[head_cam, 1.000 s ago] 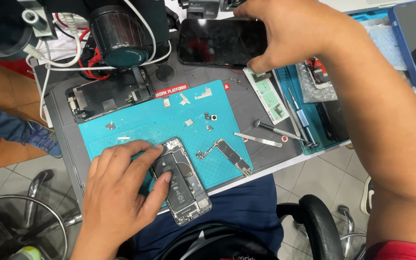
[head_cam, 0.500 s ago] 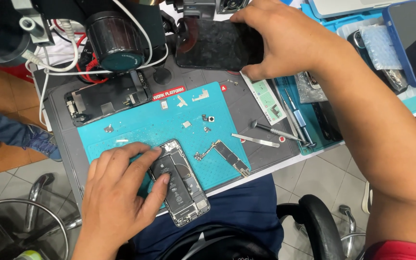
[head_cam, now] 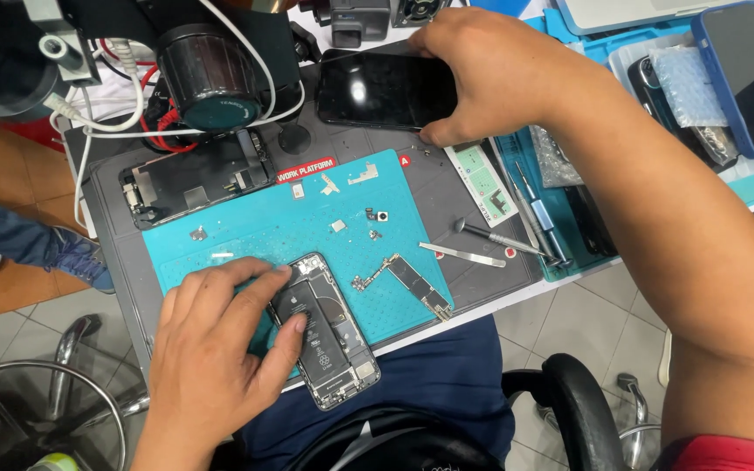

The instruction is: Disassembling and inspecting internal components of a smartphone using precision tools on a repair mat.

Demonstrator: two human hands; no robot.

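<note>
Opened phone chassis, back up w/ battery and internals exposed, is pinned by the left hand at the near edge of the teal mat; fingers are spread flat, thumb pressed along the chassis side, nothing clasped. Black-screened phone is gripped at its right end by the right hand, fingers curled over the edge, at the far side of the grey worktop. Logic board is seen just right of the chassis, apart from it. Tweezers and a screwdriver are laid further right. Detached display assembly is seen at the mat's far left, below a black microscope lens.
</note>
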